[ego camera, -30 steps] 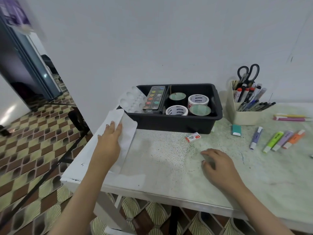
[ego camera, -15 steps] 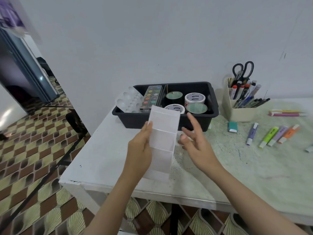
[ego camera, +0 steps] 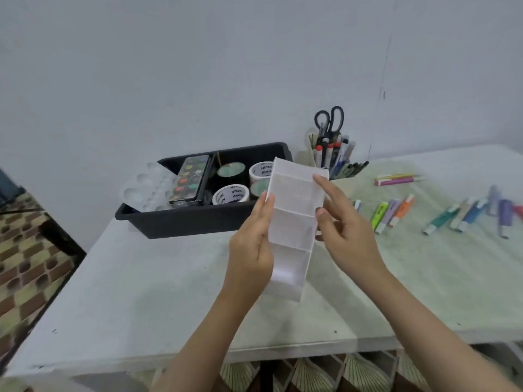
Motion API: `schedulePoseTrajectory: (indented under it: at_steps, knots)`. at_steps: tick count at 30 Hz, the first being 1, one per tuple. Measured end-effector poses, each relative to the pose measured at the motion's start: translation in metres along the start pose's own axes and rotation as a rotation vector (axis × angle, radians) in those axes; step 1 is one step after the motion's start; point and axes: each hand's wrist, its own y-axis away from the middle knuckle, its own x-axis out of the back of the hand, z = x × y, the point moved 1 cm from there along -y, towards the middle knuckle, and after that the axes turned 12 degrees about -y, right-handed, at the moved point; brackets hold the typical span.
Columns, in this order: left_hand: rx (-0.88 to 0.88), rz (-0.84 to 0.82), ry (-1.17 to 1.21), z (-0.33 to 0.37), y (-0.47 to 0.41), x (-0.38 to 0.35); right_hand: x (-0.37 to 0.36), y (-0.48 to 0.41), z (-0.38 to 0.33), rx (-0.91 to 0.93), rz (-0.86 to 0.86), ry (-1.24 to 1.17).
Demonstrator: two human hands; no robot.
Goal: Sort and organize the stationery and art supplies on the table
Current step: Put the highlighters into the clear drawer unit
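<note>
1. the white organizer (ego camera: 294, 219), a long tray split into compartments, is held off the table (ego camera: 141, 301), in front of the black bin (ego camera: 181, 222). it is tipped so its open side faces the person, probably to check the sections before filling them.
2. the left hand (ego camera: 252, 250) has its grip wrapped round the organizer's left wall, thumb along the front edge, and seems to carry most of the weight.
3. the right hand (ego camera: 342, 233) steadies the opposite wall. its thumb presses the rim, its forefinger lies straight near the top corner, and the other fingers appear to sit behind, a light pinching grip.
4. the bin already holds tape rolls (ego camera: 230, 193), a watercolour set (ego camera: 189, 179) and a white mixing palette (ego camera: 144, 185), so like goes with like.
5. the pen cup (ego camera: 305, 159) stands by the wall with scissors (ego camera: 329, 120) upright in it.
6. highlighters (ego camera: 393, 213) and more markers (ego camera: 467, 213) lie loose on the table to the right. the organizer is likely meant for these, and would best be set down flat near them.
</note>
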Motion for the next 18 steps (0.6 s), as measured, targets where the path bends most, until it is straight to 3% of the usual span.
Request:
schedulePoseTrajectory:
  at_steps: [10, 18]
  knots:
    - [-0.166, 0.019, 0.105, 0.062, -0.069, -0.106, 0.129, -0.056, 0.006, 0.030, 0.130, 0.080]
    - [-0.137, -0.213, 0.138, 0.110, -0.147, -0.196, 0.237, -0.128, 0.025, 0.128, 0.187, 0.191]
